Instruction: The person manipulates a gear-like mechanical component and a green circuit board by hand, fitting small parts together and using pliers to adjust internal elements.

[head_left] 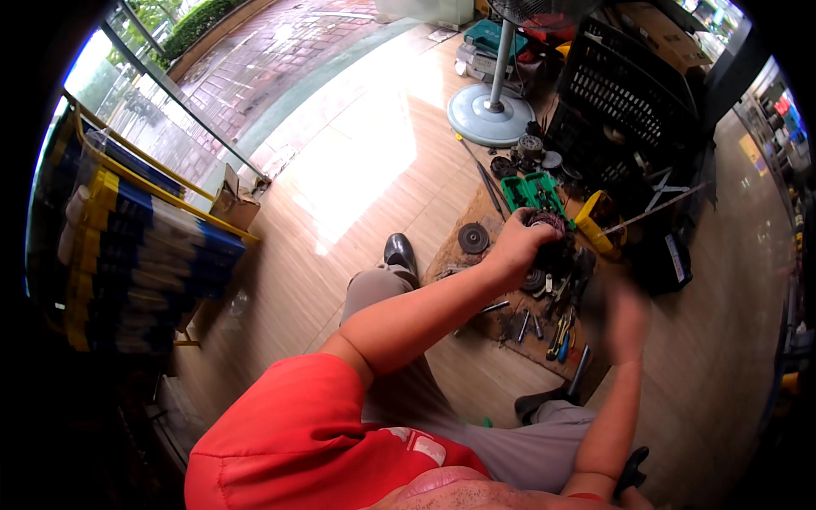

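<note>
Evidently the left hand [517, 246] grips a round, dark-reddish, metal-looking part [548, 221], forward-left of the blurred right hand [628, 319], whose fingers are unreadable.

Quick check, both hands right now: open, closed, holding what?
Left hand: closed, holding a dark round part.
Right hand: too blurred to tell whether it is open or closed.

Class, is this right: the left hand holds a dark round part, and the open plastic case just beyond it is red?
Not quite: in the head view, the open plastic case just beyond the left hand is green, not red. The hand does hold a dark round part.
</note>
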`<move>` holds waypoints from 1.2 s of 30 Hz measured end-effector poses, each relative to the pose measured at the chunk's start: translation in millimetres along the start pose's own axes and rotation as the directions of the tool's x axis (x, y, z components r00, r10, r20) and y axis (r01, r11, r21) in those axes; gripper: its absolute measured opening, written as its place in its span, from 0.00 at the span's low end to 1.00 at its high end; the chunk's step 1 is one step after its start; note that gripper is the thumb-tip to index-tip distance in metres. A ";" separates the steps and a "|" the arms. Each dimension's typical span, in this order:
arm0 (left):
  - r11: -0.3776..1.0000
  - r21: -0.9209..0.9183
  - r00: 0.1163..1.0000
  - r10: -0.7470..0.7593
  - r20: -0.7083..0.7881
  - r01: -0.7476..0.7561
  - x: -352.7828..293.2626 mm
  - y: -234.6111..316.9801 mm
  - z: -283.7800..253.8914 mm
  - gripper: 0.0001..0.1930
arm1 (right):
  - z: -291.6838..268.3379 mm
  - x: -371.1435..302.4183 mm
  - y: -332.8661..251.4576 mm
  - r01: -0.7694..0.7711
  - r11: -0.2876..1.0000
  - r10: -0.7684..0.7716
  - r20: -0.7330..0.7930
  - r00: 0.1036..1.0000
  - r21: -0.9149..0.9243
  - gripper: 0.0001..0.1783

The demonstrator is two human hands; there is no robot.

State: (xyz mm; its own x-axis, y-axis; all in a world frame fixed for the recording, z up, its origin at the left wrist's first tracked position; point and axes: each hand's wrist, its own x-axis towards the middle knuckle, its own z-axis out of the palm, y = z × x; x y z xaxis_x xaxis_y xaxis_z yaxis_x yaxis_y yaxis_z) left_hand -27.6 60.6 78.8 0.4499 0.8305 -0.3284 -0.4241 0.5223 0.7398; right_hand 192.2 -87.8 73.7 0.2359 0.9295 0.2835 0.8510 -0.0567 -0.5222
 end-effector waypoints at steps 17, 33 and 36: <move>0.997 0.044 0.998 0.066 0.008 -0.066 -0.9 -4.0 0.1 0.34 | -23.8 -9.9 27.9 0.004 0.932 0.027 0.081 0.996 -0.363 0.09; 0.796 0.596 0.951 -0.094 0.294 -0.106 -39.4 -21.5 20.8 0.38 | 20.2 -17.1 -9.1 -0.265 0.841 0.155 0.261 0.953 0.471 0.10; 0.705 0.693 0.942 -0.112 0.315 -0.148 -39.5 -22.6 20.9 0.37 | 13.6 -15.8 -9.9 -0.246 0.840 0.157 0.218 0.963 0.483 0.07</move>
State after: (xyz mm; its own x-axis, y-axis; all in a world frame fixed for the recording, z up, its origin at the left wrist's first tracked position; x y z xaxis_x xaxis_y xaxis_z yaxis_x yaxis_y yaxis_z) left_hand -19.4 11.9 87.3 0.7192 0.6631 -0.2074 0.1792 0.1114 0.9775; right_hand 173.7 -97.0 63.4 0.2580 0.9660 0.0157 0.4301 -0.1003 -0.8972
